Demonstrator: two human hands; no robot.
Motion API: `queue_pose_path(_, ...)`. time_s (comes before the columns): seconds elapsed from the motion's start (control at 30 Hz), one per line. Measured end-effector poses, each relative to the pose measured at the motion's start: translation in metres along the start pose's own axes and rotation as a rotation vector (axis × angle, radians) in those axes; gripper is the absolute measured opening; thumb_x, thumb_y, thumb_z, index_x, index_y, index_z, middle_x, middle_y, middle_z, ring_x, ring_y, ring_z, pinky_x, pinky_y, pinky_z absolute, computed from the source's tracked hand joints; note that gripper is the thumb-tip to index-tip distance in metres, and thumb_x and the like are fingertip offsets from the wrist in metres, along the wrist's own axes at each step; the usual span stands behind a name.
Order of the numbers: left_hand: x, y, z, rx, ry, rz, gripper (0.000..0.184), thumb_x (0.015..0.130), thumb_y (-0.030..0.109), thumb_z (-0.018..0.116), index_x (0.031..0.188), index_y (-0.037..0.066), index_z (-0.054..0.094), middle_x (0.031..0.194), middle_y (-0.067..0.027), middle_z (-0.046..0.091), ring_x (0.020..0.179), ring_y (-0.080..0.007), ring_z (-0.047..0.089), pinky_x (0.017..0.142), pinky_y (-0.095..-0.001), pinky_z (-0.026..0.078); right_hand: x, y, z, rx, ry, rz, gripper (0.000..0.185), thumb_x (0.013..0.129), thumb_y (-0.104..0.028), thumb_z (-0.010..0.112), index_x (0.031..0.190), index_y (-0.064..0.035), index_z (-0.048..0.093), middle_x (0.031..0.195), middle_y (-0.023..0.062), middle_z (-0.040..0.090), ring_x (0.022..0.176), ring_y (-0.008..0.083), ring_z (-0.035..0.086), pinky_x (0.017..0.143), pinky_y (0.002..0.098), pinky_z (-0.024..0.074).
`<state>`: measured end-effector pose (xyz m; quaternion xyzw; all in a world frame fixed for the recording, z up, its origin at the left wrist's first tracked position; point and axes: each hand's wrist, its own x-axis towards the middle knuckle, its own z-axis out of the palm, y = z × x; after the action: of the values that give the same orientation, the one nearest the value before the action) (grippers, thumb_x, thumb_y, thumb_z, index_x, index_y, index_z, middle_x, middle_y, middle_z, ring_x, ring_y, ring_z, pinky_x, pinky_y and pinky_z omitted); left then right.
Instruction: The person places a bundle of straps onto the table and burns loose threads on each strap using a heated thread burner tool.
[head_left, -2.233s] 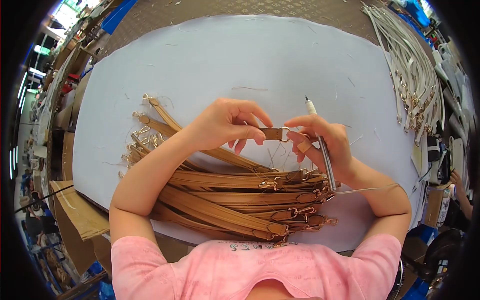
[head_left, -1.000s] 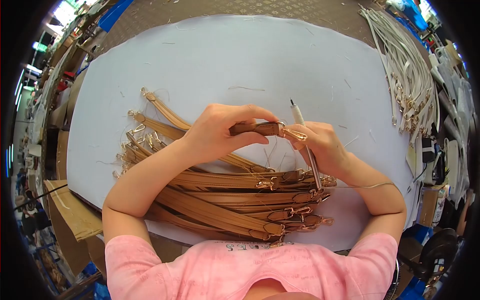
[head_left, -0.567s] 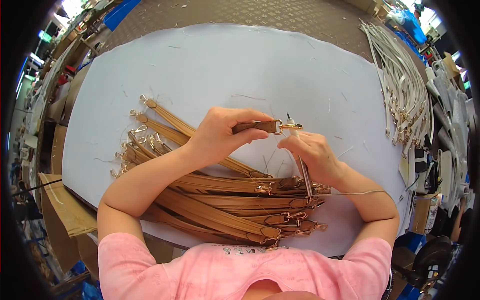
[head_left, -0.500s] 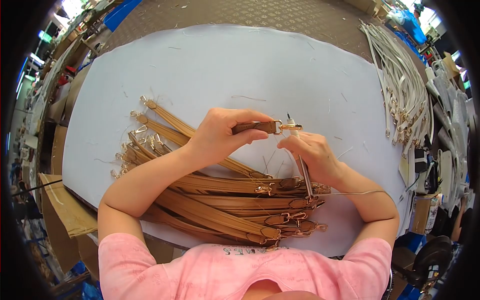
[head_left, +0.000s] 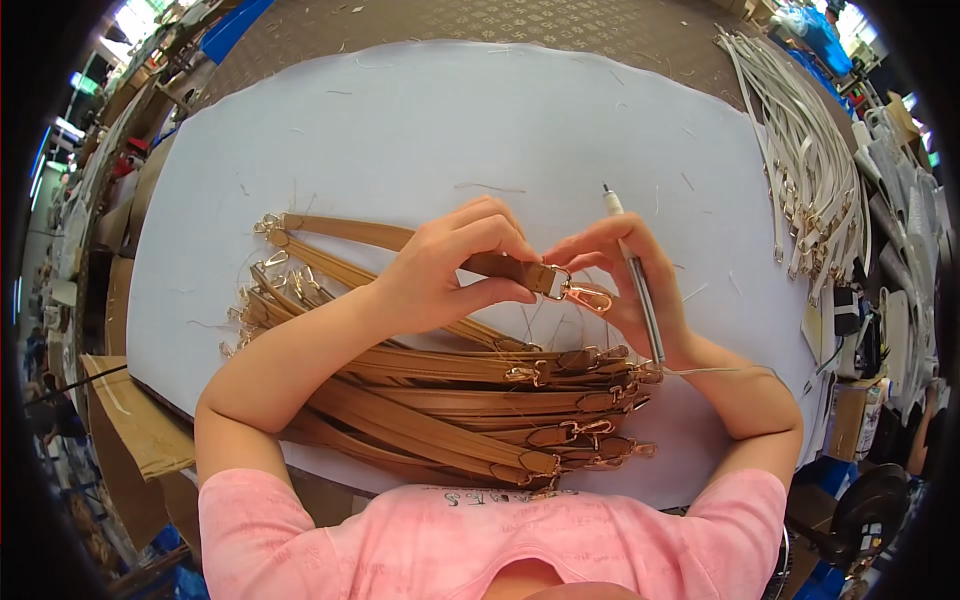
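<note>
My left hand is closed on a brown leather strap, thumb and fingers pinching it near its end. From that end hangs a gold swivel clasp on a metal ring. My right hand holds a corded pen-shaped tool with a white upper part and a thin dark tip pointing away from me. The fingertips of that hand reach the strap end beside the ring. Below both hands lies a pile of brown straps with gold clasps at their ends.
A white-covered table carries the pile and scattered thread bits. Pale straps with clasps hang at the right edge. Cardboard stands at the left, and a thin cord runs over my right forearm.
The tool's tip has moved right, away from the clasp. My right fingertips now reach the strap end, and the clasp has tilted downward. The upper-left strap of the pile has shifted.
</note>
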<state>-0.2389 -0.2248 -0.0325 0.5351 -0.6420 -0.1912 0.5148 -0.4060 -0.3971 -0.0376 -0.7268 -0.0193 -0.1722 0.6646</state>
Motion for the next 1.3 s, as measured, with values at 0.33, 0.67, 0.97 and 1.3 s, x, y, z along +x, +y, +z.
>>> queue_pose_path(0.33, -0.003, 0.0, 0.006, -0.07, -0.024, -0.177, 0.034, 0.074, 0.0, 0.081, 0.089, 0.002, 0.051, 0.091, -0.0077, 0.056, 0.077, -0.0121, 0.064, 0.063, -0.0233, 0.056, -0.004, 0.004, 0.004, 0.099, -0.037, 0.065, 0.036, 0.084, 0.005, 0.069, 0.109, -0.0051, 0.045, 0.102, 0.0112, 0.062, 0.098, 0.02, 0.062, 0.087, 0.0336, 0.0521)
queue_pose_path(0.67, -0.003, -0.004, 0.005, 0.066, -0.069, -0.081, 0.034, 0.074, 0.0, 0.081, 0.089, 0.003, 0.051, 0.093, -0.0074, 0.056, 0.077, -0.0129, 0.065, 0.064, -0.0242, 0.058, -0.003, 0.004, 0.007, 0.095, -0.047, 0.121, 0.032, 0.086, 0.007, 0.065, 0.109, -0.0045, 0.046, 0.098, 0.0109, 0.061, 0.094, 0.0178, 0.061, 0.085, 0.0299, 0.0503)
queue_pose_path(0.97, -0.002, -0.003, 0.006, 0.096, -0.079, -0.058, 0.035, 0.072, 0.0, 0.082, 0.088, 0.003, 0.051, 0.091, -0.0076, 0.056, 0.077, -0.0143, 0.063, 0.063, -0.0251, 0.057, -0.004, 0.012, 0.0, 0.007, -0.121, 0.013, 0.039, 0.083, 0.009, 0.067, 0.114, -0.0045, 0.046, 0.101, 0.0097, 0.06, 0.095, 0.0168, 0.06, 0.087, 0.0317, 0.0495)
queue_pose_path(1.3, 0.0, 0.0, 0.004, 0.207, 0.019, 0.059, 0.037, 0.07, 0.004, 0.085, 0.086, 0.005, 0.052, 0.086, -0.0079, 0.059, 0.077, -0.0189, 0.059, 0.062, -0.0281, 0.053, -0.004, 0.0, 0.007, -0.005, -0.06, 0.142, 0.039, 0.081, 0.005, 0.073, 0.11, -0.004, 0.05, 0.105, 0.01, 0.065, 0.1, 0.0167, 0.065, 0.087, 0.0309, 0.0509)
